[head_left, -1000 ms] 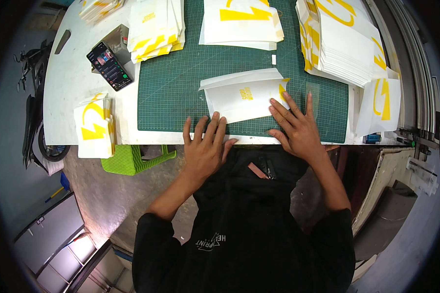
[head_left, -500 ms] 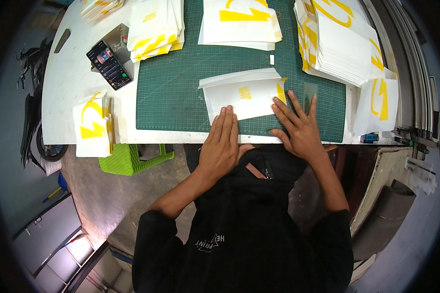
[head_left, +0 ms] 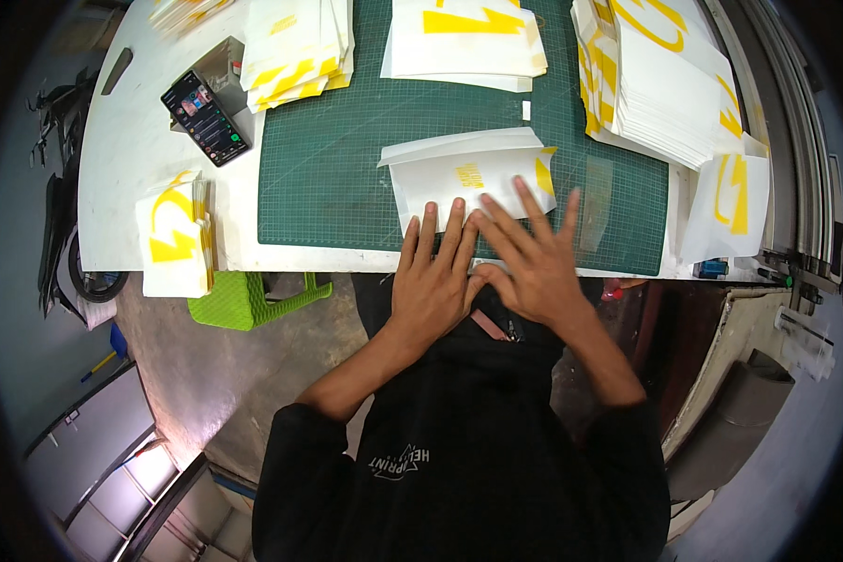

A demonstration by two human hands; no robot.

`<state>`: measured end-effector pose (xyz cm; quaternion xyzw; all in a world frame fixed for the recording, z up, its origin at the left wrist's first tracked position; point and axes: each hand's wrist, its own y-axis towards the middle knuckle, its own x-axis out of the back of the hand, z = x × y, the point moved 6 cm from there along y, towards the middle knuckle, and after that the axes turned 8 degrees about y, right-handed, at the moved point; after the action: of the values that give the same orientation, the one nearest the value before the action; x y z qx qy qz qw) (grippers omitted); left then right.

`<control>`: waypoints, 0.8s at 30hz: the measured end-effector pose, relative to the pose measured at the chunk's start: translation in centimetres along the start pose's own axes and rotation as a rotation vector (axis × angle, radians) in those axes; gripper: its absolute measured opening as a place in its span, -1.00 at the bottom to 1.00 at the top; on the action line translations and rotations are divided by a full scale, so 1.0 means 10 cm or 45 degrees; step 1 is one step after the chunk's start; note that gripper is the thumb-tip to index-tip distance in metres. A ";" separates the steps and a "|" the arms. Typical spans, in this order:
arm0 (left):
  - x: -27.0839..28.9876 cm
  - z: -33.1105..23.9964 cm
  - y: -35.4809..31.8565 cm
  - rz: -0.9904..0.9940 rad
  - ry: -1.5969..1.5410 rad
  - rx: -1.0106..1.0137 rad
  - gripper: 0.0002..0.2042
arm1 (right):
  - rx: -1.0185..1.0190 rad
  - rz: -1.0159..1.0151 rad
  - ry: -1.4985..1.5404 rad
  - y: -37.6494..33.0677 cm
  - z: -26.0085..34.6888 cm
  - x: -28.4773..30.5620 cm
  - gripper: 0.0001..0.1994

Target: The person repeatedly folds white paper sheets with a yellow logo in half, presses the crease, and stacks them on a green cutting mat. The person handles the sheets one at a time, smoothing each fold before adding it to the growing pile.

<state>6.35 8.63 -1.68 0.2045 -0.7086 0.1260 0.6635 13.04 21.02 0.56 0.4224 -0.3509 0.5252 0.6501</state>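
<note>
A folded white paper sheet (head_left: 431, 178) with yellow print lies on the green cutting mat (head_left: 328, 187) in front of me. Its far edge stands up a little as a flap. My left hand (head_left: 433, 272) presses on the near edge, its fingers spread and flat. Beside it, my right hand (head_left: 534, 258) lies over the near right part of the sheet, fingers fanned out, slightly blurred. The two thumbs come close together at the table's front edge. Neither hand grips anything.
Stacks of printed white paper stand at the back left (head_left: 295, 47), back middle (head_left: 464, 42) and right (head_left: 670, 94). A smaller bundle (head_left: 173, 234) sits at the left edge. A phone (head_left: 206, 117) leans on a grey box. Below the table is a green stool (head_left: 239, 300).
My right hand has slid left from the sheet's right end to beside my left hand. The left fingers have spread apart. The sheet has hardly moved.
</note>
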 end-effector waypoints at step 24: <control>0.00 -0.03 -0.06 0.032 0.099 0.213 -0.30 | -0.068 -0.385 -0.091 0.04 -0.17 0.38 -0.51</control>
<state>6.88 8.26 -1.66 0.2451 -0.6717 0.2008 0.6696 13.47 24.11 3.38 0.4714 -0.3203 0.3965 0.7197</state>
